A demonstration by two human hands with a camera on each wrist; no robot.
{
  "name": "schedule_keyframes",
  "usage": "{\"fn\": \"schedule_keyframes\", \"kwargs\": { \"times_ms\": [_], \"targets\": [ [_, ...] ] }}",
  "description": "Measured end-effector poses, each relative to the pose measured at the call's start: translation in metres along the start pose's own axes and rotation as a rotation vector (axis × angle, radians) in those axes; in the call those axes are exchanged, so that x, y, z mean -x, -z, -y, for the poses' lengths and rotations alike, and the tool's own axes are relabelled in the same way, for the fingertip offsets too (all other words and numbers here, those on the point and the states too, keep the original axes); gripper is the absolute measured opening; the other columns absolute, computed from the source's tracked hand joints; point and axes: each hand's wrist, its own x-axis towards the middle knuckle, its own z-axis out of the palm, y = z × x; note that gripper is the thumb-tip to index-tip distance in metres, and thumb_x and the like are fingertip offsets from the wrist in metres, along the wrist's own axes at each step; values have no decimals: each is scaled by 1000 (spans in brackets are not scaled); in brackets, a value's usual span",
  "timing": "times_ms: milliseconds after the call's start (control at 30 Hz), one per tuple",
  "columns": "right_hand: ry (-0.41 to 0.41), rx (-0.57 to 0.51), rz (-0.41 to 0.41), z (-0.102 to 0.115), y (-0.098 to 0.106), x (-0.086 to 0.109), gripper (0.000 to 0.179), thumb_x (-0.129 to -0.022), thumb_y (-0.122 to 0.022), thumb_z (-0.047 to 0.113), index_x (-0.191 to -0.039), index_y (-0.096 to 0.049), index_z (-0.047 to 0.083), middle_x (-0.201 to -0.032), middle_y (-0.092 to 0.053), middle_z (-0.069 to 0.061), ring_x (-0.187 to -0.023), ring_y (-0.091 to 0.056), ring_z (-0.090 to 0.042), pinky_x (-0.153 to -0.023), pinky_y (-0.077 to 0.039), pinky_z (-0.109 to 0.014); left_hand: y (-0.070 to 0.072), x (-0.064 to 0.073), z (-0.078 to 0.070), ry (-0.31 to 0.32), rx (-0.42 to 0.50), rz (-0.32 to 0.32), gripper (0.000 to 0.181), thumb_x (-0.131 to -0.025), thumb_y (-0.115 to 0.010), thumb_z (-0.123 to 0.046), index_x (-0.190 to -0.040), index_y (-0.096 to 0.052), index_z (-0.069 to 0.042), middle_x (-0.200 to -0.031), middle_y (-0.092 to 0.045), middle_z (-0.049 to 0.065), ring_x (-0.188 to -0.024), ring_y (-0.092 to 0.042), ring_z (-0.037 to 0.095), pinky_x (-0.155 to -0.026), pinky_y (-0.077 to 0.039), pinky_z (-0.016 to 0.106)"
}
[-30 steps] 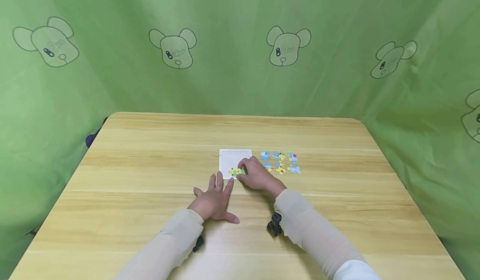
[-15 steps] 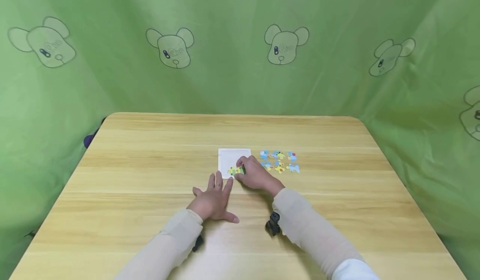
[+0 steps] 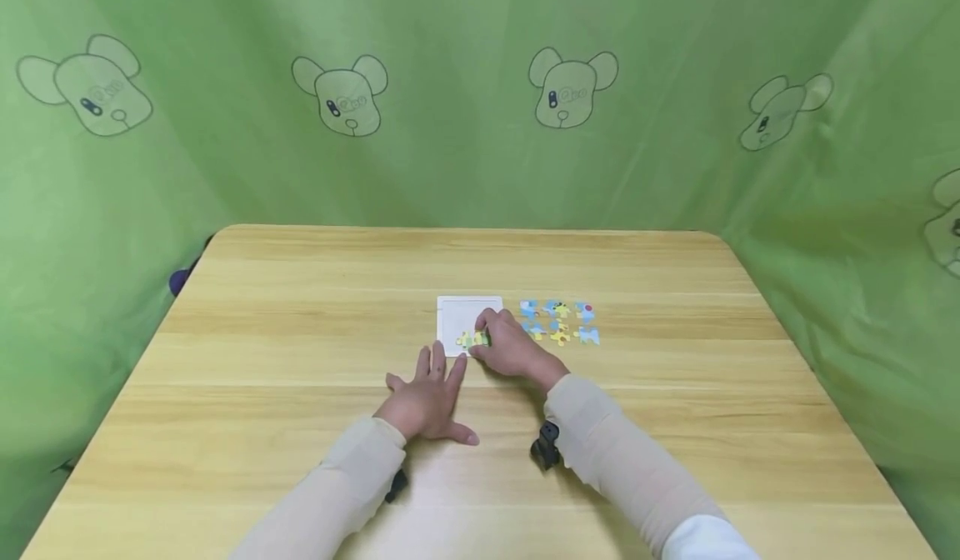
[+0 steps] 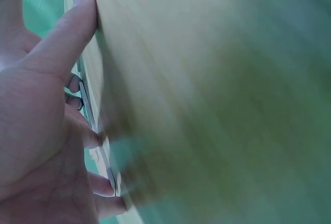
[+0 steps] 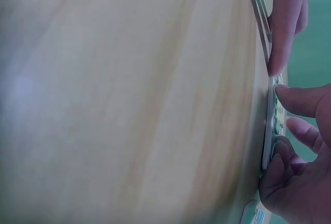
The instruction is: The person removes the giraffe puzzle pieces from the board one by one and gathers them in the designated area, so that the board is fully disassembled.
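A white square puzzle tray (image 3: 452,314) lies mid-table. My left hand (image 3: 426,403) is spread flat, its fingertips touching the tray's near edge. Over the tray's near right part, my right hand (image 3: 516,350) pinches a yellow-and-green puzzle piece (image 3: 481,339) between thumb and curled fingers, down at the tray floor. Left of that piece sits another yellow-green puzzle piece (image 3: 464,342) inside the tray. In the right wrist view the thumb and fingers of the right hand (image 5: 310,146) reach onto the thin tray (image 5: 269,125); the fingers partly hide the pieces.
Several loose blue-and-yellow puzzle pieces (image 3: 559,336) lie in two rows right of the tray. The wooden table (image 3: 300,318) has a green curtain (image 3: 465,177) behind and beside it. Dark wrist cameras (image 3: 546,447) hang under both forearms.
Both hands keep nearly the same places. The right fingers shift very slightly at the pinched puzzle piece, and the head view moves a little.
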Motion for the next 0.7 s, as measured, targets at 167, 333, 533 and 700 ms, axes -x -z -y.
{"fn": "schedule_keyframes", "kwargs": {
  "times_ms": [167, 333, 533, 700],
  "targets": [
    [11, -18, -18, -2, 0, 0, 32, -85, -69, 20, -109, -51, 9, -97, -49, -8, -87, -49, -21, -81, -46, -36, 1, 0, -1, 0, -7, 7, 116, -66, -61, -76, -153, -10, -18, -157, -1, 23, -143, -6, 41, -89, -27, 78],
    [20, -57, -36, -3, -1, 1, 30, -85, -68, 17, -109, -52, 7, -88, -51, -6, -78, -49, -19, -70, -44, -31, 1, 1, -2, -5, -10, 6, 116, -67, -60, -76, -153, -10, -18, -157, -2, 23, -143, -7, 41, -88, -29, 78],
    [1, -74, -41, -7, -3, -1, 26, -86, -67, 17, -107, -53, 8, -82, -51, -4, -71, -48, -17, -63, -42, -27, -1, -1, -3, -1, -11, 9, 116, -66, -61, -76, -153, -9, -18, -157, -1, 23, -143, -5, 40, -89, -28, 78],
    [-22, -99, -47, -6, -4, -2, 19, -88, -64, 15, -103, -55, 10, -78, -52, -3, -69, -49, -16, -61, -42, -27, 0, 0, -2, 7, -9, 0, 116, -66, -62, -75, -153, -10, -18, -157, -1, 23, -143, -6, 40, -89, -28, 78]
  ]
}}
